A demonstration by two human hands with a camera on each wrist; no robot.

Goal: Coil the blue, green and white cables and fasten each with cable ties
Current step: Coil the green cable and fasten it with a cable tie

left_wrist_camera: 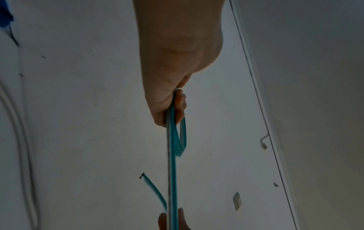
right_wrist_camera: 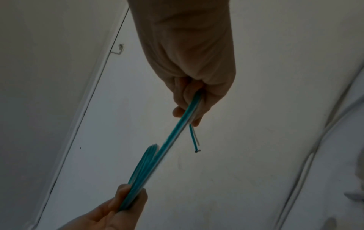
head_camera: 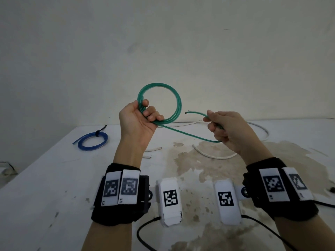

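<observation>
My left hand (head_camera: 143, 115) grips a round coil of the green cable (head_camera: 176, 104) above the table, fingers curled round several turns. From the coil's bottom a loose length runs right to my right hand (head_camera: 219, 127), which holds it near its end. The free tip (head_camera: 186, 112) sticks out leftward. The left wrist view shows the left hand (left_wrist_camera: 173, 109) round the green cable (left_wrist_camera: 173, 155). In the right wrist view the right hand (right_wrist_camera: 195, 102) grips the green cable (right_wrist_camera: 173, 137). The blue cable (head_camera: 92, 141) lies coiled at the left, a black tie (head_camera: 98, 132) round it. The white cable (head_camera: 213, 155) lies uncoiled.
The white table (head_camera: 54, 187) carries a large brownish stain (head_camera: 190, 165) at the centre and right. A plain wall stands close behind the table. Both wrists wear black bands with white marker tags, and black wires trail from them near the front edge.
</observation>
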